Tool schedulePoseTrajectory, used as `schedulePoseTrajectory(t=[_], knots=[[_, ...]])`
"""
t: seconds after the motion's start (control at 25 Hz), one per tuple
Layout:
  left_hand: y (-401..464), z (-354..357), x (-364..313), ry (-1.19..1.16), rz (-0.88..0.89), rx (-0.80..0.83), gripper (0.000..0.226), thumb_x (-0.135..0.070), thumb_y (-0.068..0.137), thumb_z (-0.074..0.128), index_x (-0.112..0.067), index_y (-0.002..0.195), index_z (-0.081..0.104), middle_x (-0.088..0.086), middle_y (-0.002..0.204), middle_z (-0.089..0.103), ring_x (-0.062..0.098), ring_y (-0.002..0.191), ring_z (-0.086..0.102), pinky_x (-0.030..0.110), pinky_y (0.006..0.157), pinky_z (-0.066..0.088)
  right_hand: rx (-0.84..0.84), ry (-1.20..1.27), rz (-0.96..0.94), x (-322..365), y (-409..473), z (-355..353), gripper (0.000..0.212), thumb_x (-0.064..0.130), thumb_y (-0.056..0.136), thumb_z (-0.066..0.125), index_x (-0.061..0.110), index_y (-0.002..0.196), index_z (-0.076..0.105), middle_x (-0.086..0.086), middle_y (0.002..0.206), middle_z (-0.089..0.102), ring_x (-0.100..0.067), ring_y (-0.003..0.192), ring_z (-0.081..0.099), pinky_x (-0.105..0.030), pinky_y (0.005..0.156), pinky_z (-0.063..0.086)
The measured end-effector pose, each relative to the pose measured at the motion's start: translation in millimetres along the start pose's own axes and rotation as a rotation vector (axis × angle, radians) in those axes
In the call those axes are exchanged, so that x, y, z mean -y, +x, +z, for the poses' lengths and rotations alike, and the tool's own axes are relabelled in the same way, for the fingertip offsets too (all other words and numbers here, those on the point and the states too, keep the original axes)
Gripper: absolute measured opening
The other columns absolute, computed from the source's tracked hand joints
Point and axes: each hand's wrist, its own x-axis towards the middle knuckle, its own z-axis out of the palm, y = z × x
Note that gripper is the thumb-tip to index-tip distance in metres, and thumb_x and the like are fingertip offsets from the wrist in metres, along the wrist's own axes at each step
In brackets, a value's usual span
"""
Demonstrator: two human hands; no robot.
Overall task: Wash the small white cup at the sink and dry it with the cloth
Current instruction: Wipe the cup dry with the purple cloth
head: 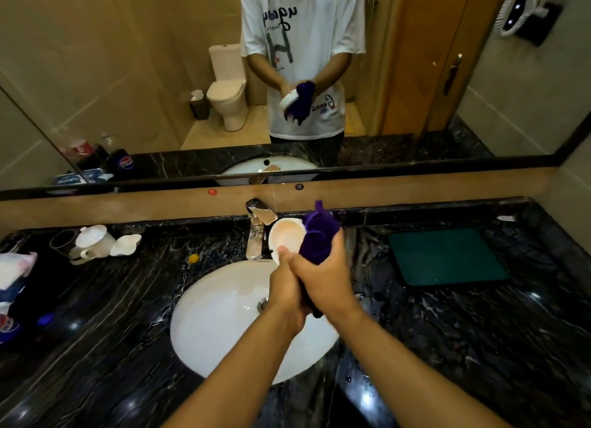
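Both hands are up over the white sink [220, 325], close to the back edge of the dark counter [479, 325]. The left hand [284, 287] holds the small white cup [286, 237]. Its thumb is curled over the cup's rim, and the cup's open mouth faces the camera. The cup is just to the right of the tap [257, 227], above the back of the sink. The right hand [323, 279] is wrapped tight around the purple cloth [319, 235]. The cloth is bunched up and pressed against the right side of the cup. One end pokes up above the fist and another end hangs down below the wrist. The two hands touch each other. On the back left part of the counter stand a white teapot [91, 240] and a white dish [126, 245], side by side. A green mat [447, 256] lies flat on the right part of the counter. A big mirror [128, 60] is on the wall behind the tap.
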Motion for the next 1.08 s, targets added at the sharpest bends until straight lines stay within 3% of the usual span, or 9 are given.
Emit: schedulePoseTrajectory(t=[0.08,0.16,0.32,0.44,0.6,0.72,0.8,0.88,1.08], knots=[[-3.5,-0.8,-5.8,0.098,-0.057,0.057,0.063,-0.060,0.103,0.034,-0.006,0.090,0.065,0.003,0.051,0.061,0.014,0.042,0.056,0.020,0.043,0.041,-0.010,-0.014,-0.029,2.1,4.8,-7.5,0.055,0.007,0.076,0.080,0.035,0.117,0.056,0.015,0.100,0.066,0.000,0.088,0.066,-0.014,0.072,0.055],[1.6,-11.3,-18.6,0.518,0.144,-0.024,0.059,-0.062,0.100,0.038,-0.014,0.073,0.057,0.004,0.053,0.047,0.016,0.046,0.044,0.022,0.046,0.031,0.004,-0.040,-0.067,10.2,17.5,-23.8,0.054,-0.003,0.075,0.074,0.035,0.110,0.060,0.008,0.101,0.069,-0.002,0.086,0.066,-0.016,0.071,0.055],[16.6,-25.4,-37.4,0.986,0.597,-0.155,0.061,-0.060,0.100,0.037,-0.012,0.090,0.072,0.005,0.077,0.067,0.017,0.071,0.061,0.026,0.056,0.040,0.150,-0.073,-0.061,29.0,29.8,-42.9,0.051,-0.009,0.073,0.070,0.025,0.112,0.064,-0.006,0.103,0.071,-0.007,0.082,0.067,-0.022,0.069,0.057],[15.6,-8.3,-21.8,0.718,0.523,-0.198,0.055,-0.059,0.102,0.034,-0.020,0.093,0.071,0.006,0.080,0.070,0.021,0.077,0.066,0.031,0.062,0.048,0.023,0.007,-0.003,29.6,26.8,-31.3,0.050,-0.005,0.073,0.069,0.032,0.107,0.063,-0.004,0.100,0.070,-0.015,0.085,0.066,-0.023,0.067,0.056],[11.2,8.5,4.1,0.167,0.005,-0.061,0.050,-0.055,0.102,0.041,-0.014,0.098,0.071,0.007,0.073,0.075,0.023,0.070,0.069,0.033,0.055,0.054,-0.146,-0.129,-0.045,16.1,1.9,-2.7,0.055,0.008,0.073,0.076,0.034,0.115,0.053,0.019,0.098,0.060,-0.001,0.087,0.060,-0.019,0.073,0.054],[13.2,-7.8,-5.1,0.479,0.135,-0.050,0.064,-0.060,0.103,0.031,-0.009,0.083,0.064,0.001,0.055,0.053,0.015,0.050,0.048,0.025,0.047,0.035,-0.067,-0.088,0.001,17.7,8.2,-15.4,0.052,0.000,0.071,0.071,0.033,0.109,0.057,0.008,0.095,0.064,-0.015,0.085,0.064,-0.030,0.071,0.059],[10.1,-19.2,-15.2,0.853,0.429,-0.120,0.054,-0.061,0.102,0.028,-0.018,0.094,0.061,0.004,0.076,0.064,0.018,0.069,0.059,0.027,0.057,0.040,0.055,-0.096,0.047,25.3,19.0,-32.5,0.053,-0.008,0.070,0.067,0.033,0.104,0.061,-0.002,0.096,0.068,-0.021,0.083,0.065,-0.031,0.066,0.058],[7.3,-22.9,-21.4,0.965,0.505,-0.145,0.041,-0.060,0.102,0.029,-0.025,0.103,0.051,0.006,0.095,0.068,0.021,0.086,0.064,0.030,0.067,0.047,0.210,-0.163,0.066,30.7,27.2,-43.0,0.056,-0.009,0.070,0.068,0.032,0.107,0.062,-0.006,0.102,0.069,-0.021,0.086,0.067,-0.031,0.067,0.059],[22.4,-6.8,8.0,0.385,0.094,-0.201,0.063,-0.064,0.100,0.033,-0.012,0.097,0.068,0.007,0.074,0.068,0.023,0.066,0.062,0.029,0.056,0.048,-0.089,0.031,0.096,1.3,10.7,-13.3,0.060,-0.012,0.072,0.064,0.033,0.111,0.058,0.003,0.099,0.067,-0.015,0.086,0.065,-0.018,0.065,0.056]])
